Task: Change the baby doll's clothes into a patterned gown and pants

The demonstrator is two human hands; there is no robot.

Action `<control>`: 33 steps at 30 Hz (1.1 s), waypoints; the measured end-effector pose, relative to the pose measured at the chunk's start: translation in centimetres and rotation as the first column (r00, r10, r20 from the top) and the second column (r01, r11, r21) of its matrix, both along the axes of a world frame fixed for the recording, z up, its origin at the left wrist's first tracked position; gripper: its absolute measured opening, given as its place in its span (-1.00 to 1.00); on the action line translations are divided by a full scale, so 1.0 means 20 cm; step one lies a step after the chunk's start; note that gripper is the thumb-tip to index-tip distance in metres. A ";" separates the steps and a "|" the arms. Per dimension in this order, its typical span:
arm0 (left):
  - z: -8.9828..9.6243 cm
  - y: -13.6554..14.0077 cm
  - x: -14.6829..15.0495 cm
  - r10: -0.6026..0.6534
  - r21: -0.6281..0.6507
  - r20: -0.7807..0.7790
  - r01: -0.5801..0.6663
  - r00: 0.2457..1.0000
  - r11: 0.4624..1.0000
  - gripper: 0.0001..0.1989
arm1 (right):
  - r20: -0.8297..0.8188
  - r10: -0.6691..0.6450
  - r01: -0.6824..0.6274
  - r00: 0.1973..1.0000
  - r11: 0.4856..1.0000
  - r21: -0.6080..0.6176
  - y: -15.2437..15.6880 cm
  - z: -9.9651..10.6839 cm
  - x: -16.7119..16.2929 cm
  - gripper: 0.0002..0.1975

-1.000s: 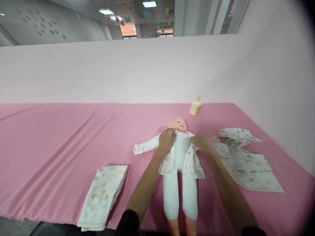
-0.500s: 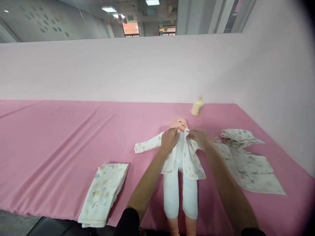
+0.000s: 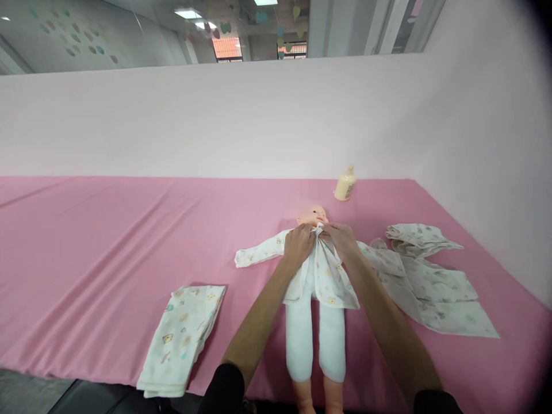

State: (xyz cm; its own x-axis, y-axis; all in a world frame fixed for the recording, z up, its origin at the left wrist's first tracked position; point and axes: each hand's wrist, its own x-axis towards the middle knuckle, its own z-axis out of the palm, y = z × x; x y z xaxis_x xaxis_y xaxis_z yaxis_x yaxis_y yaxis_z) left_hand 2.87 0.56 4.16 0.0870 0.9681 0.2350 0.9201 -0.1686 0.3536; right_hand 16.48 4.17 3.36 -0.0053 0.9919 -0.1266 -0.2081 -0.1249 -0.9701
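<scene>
On the pink sheet a baby doll lies on its back, its feet toward me. It wears a white printed baby jacket over a white cloth body, with the front parted lower down. My left hand is closed on the jacket's left front edge near the collar. Just beside it, my right hand pinches the other front edge, and the two edges meet below the doll's chin. One sleeve stretches out to the left. My right forearm partly covers the other sleeve.
Folded printed cloth lies at the front left edge of the pink sheet. More white printed cloths are spread at the right. A cream pump bottle stands behind the doll, near the white wall.
My right hand has moved left, bringing the jacket's right front edge across the doll's chest to my left hand. My left hand has stayed nearly in place.
</scene>
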 end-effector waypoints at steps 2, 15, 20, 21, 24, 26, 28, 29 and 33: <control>-0.01 0.01 0.00 0.003 0.008 0.010 -0.003 1.000 1.000 -0.75 | 0.008 0.011 -0.011 1.000 1.000 0.009 0.00 0.00 0.00 -0.81; 0.01 0.01 -0.03 -0.019 0.040 0.165 0.012 0.986 0.999 -0.71 | 0.070 0.043 -0.045 0.997 0.999 0.024 0.00 -0.02 0.00 -0.78; -0.01 0.02 -0.03 -0.017 0.042 0.224 0.007 0.974 0.999 -0.71 | 0.073 0.050 -0.052 0.996 0.998 0.024 0.01 -0.02 0.00 -0.78; -0.01 0.02 -0.03 -0.022 0.047 0.234 0.012 0.972 0.999 -0.70 | 0.073 0.050 -0.051 0.996 0.998 0.022 0.01 -0.03 0.00 -0.78; -0.01 0.02 -0.03 -0.022 0.047 0.245 0.011 0.969 0.999 -0.69 | 0.076 0.050 -0.051 0.996 0.999 0.018 0.01 -0.03 0.00 -0.79; -0.01 0.02 -0.03 -0.006 0.041 0.242 -0.004 0.970 0.999 -0.70 | 0.077 0.055 -0.056 0.995 0.998 0.020 0.01 -0.04 0.01 -0.80; -0.01 0.02 -0.03 0.008 0.042 0.248 -0.019 0.969 0.999 -0.70 | 0.076 0.056 -0.058 0.996 0.998 0.023 0.01 -0.04 0.01 -0.80; -0.01 0.01 -0.02 0.010 0.045 0.254 -0.022 0.967 0.999 -0.69 | 0.073 0.056 -0.058 0.996 0.998 0.024 0.02 -0.04 0.01 -0.79; 0.00 0.01 -0.02 0.013 0.041 0.247 -0.023 0.969 0.999 -0.70 | 0.065 0.054 -0.056 0.996 0.998 0.015 0.02 -0.05 0.01 -0.78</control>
State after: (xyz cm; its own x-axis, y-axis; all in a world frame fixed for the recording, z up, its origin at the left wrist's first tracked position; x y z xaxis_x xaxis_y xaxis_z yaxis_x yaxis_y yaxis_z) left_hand 2.52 0.77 4.23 0.0036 0.9573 0.2891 0.8081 -0.1731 0.5630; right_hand 16.60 4.56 2.42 -0.0522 0.9923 -0.1119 -0.1380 -0.1182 -0.9834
